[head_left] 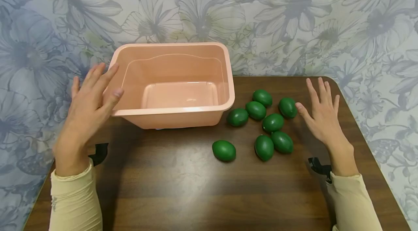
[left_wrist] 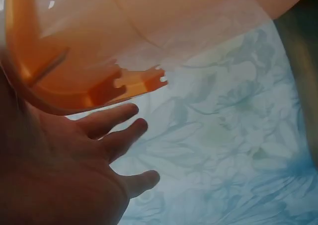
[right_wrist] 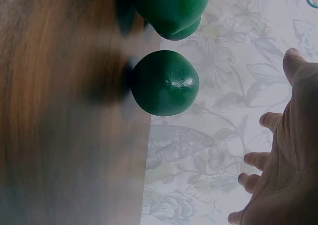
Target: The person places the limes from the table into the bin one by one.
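My left hand (head_left: 89, 106) is at the left end of a peach-coloured plastic tub (head_left: 173, 111), fingers spread and straight. In the left wrist view, the fingers (left_wrist: 119, 141) of this hand extend just outside the tub's rim (left_wrist: 94, 108); whether they touch it I cannot tell. Several glossy dark green limes (head_left: 273, 123) lie loose on the table to the right of the tub. One lime (head_left: 224, 151) sits apart, in front of the tub. Just right of the group, my right hand (head_left: 323, 118) hovers with fingers spread, holding nothing; its thumb is near the rightmost lime (head_left: 287, 107).
The brown wooden table (head_left: 183, 194) ends at a rounded corner at the back right. Behind it rises a wall covering (head_left: 277, 24) with grey flowers. The tub's inside shows a bare floor (head_left: 181, 95). Black straps (head_left: 99, 153) are at both wrists.
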{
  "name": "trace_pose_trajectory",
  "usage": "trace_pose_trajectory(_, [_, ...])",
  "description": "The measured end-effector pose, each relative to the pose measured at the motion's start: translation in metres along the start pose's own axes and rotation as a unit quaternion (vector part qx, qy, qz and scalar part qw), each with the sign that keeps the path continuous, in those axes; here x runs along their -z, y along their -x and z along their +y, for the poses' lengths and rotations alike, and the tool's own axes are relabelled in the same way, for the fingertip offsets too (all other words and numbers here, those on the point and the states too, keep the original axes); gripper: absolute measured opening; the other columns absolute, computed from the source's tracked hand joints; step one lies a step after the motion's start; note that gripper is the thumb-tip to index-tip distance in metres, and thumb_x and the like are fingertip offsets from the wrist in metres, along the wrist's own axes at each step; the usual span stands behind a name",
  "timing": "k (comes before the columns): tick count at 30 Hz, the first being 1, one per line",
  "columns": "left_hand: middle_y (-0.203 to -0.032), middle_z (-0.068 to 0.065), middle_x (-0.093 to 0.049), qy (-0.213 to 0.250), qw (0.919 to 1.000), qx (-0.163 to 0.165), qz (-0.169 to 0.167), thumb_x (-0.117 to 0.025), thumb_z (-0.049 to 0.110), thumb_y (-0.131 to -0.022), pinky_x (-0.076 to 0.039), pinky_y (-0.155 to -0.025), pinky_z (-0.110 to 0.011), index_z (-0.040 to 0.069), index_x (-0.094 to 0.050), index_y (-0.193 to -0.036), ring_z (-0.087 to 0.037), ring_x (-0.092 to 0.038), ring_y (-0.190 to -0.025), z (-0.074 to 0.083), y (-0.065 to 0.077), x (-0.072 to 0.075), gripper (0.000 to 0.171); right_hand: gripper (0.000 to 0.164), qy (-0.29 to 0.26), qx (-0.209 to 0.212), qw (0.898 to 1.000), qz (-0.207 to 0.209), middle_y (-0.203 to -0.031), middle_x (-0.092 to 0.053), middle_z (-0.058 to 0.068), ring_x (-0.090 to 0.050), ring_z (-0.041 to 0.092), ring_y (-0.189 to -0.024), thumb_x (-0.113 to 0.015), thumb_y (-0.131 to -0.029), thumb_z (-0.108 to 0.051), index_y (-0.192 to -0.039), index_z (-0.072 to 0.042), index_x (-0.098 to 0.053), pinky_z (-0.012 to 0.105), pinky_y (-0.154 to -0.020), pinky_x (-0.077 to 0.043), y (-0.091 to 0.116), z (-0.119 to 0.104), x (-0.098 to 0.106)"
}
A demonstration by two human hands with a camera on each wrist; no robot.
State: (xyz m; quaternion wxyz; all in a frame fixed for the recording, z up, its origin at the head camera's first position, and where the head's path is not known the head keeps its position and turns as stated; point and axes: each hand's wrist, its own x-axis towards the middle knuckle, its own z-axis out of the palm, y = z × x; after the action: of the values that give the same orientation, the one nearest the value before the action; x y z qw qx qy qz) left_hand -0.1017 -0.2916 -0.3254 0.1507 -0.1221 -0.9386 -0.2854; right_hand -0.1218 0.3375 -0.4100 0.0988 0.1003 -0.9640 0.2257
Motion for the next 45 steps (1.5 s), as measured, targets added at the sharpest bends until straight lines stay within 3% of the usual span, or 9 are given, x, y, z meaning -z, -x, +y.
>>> trace_pose_trajectory(7, [-0.168, -0.005, -0.039, 0.062, 0.996, 0.065, -0.009, -0.057, 0.034, -0.11, -0.022, -0.127, -0.065, 0.042, -0.035, -0.164, -0.042, -0.038, -0.152, -0.013, -0.001, 0.001, 0.059, 0.077, 0.001, -0.004, 1.0, -0.009, -0.177, 0.003, 0.016, 0.009, 0.042, -0.163, -0.039, -0.109, -0.061, -0.172, -0.027, -0.009, 0.08, -0.119, 0.013, 0.0, 0.001, -0.003])
trace_pose_trajectory(9, [-0.166, -0.009, -0.042, 0.08, 0.9926, 0.09, -0.016, -0.061, 0.032, -0.108, -0.042, -0.119, -0.044, 0.046, -0.033, -0.164, -0.029, -0.05, -0.145, -0.015, 0.0, 0.002, 0.064, 0.077, -0.001, -0.004, 1.0, -0.008, -0.177, 0.002, 0.016, 0.008, 0.042, -0.163, -0.04, -0.109, -0.061, -0.172, -0.027, -0.01, 0.08, -0.119, 0.013, 0.0, 0.002, -0.004])
trace_pose_trajectory(12, [-0.162, -0.019, -0.045, 0.13, 0.9842, 0.116, -0.032, -0.065, 0.027, -0.106, -0.051, -0.097, -0.014, 0.046, -0.026, -0.165, -0.005, -0.059, -0.128, -0.016, 0.0, 0.002, 0.073, 0.077, -0.008, -0.002, 1.0, -0.007, -0.177, 0.0, 0.017, 0.006, 0.042, -0.163, -0.041, -0.11, -0.059, -0.172, -0.025, -0.011, 0.08, -0.119, 0.013, 0.0, 0.002, -0.006])
trace_pose_trajectory(14, [-0.159, -0.025, -0.047, 0.174, 0.9764, 0.122, -0.039, -0.065, 0.022, -0.106, -0.049, -0.081, -0.003, 0.042, -0.022, -0.167, 0.008, -0.058, -0.116, -0.017, 0.0, 0.001, 0.077, 0.076, -0.018, -0.002, 1.0, -0.009, -0.177, -0.001, 0.018, 0.005, 0.042, -0.163, -0.041, -0.11, -0.057, -0.172, -0.025, -0.011, 0.08, -0.119, 0.012, 0.0, 0.002, -0.007])
trace_pose_trajectory(23, [-0.167, -0.03, -0.03, 0.355, 0.9212, 0.152, -0.046, -0.061, 0.002, -0.104, -0.061, -0.075, -0.015, 0.027, -0.032, -0.167, -0.007, -0.06, -0.12, -0.02, 0.0, -0.001, 0.073, 0.071, -0.07, -0.002, 0.997, -0.027, -0.176, -0.007, 0.019, 0.0, 0.043, -0.163, -0.043, -0.113, -0.047, -0.172, -0.024, -0.011, 0.08, -0.121, 0.004, -0.002, 0.003, -0.015])
trace_pose_trajectory(25, [-0.164, -0.033, -0.034, 0.344, 0.9252, 0.155, -0.039, -0.06, 0.0, -0.103, -0.061, -0.071, -0.016, 0.027, -0.034, -0.166, -0.005, -0.063, -0.115, -0.019, 0.0, -0.001, 0.074, 0.07, -0.083, -0.003, 0.996, -0.027, -0.176, -0.009, 0.019, -0.005, 0.045, -0.162, -0.045, -0.113, -0.044, -0.172, -0.024, -0.011, 0.08, -0.122, -0.002, -0.002, 0.004, -0.017])
trace_pose_trajectory(32, [-0.155, -0.032, -0.047, 0.217, 0.9638, 0.15, -0.038, -0.057, 0.001, -0.103, -0.059, -0.064, -0.016, 0.03, -0.033, -0.166, 0.003, -0.066, -0.098, -0.013, 0.0, 0.002, 0.074, 0.075, -0.101, -0.014, 0.994, -0.041, -0.176, -0.013, 0.016, -0.019, 0.05, -0.159, -0.054, -0.111, -0.037, -0.171, -0.026, -0.011, 0.075, -0.122, -0.019, -0.001, 0.01, -0.024])
trace_pose_trajectory(39, [-0.148, -0.028, -0.056, 0.183, 0.9708, 0.15, -0.042, -0.058, 0.003, -0.102, -0.057, -0.059, -0.017, 0.032, -0.035, -0.165, 0.0, -0.066, -0.089, -0.011, 0.001, 0.005, 0.073, 0.077, -0.1, -0.02, 0.994, -0.045, -0.174, -0.019, 0.021, -0.02, 0.049, -0.158, -0.058, -0.109, -0.035, -0.171, -0.022, -0.014, 0.073, -0.124, -0.02, -0.001, 0.01, -0.027])
trace_pose_trajectory(45, [-0.113, 0.015, -0.07, 0.181, 0.9699, 0.156, -0.048, -0.061, 0.002, -0.101, -0.055, -0.052, -0.021, 0.032, -0.038, -0.164, -0.006, -0.066, -0.068, -0.011, 0.002, 0.011, 0.073, 0.077, -0.09, -0.017, 0.995, -0.04, -0.172, -0.025, 0.02, -0.026, 0.049, -0.156, -0.063, -0.107, -0.031, -0.17, -0.015, -0.021, 0.071, -0.123, -0.025, -0.001, 0.01, -0.028])
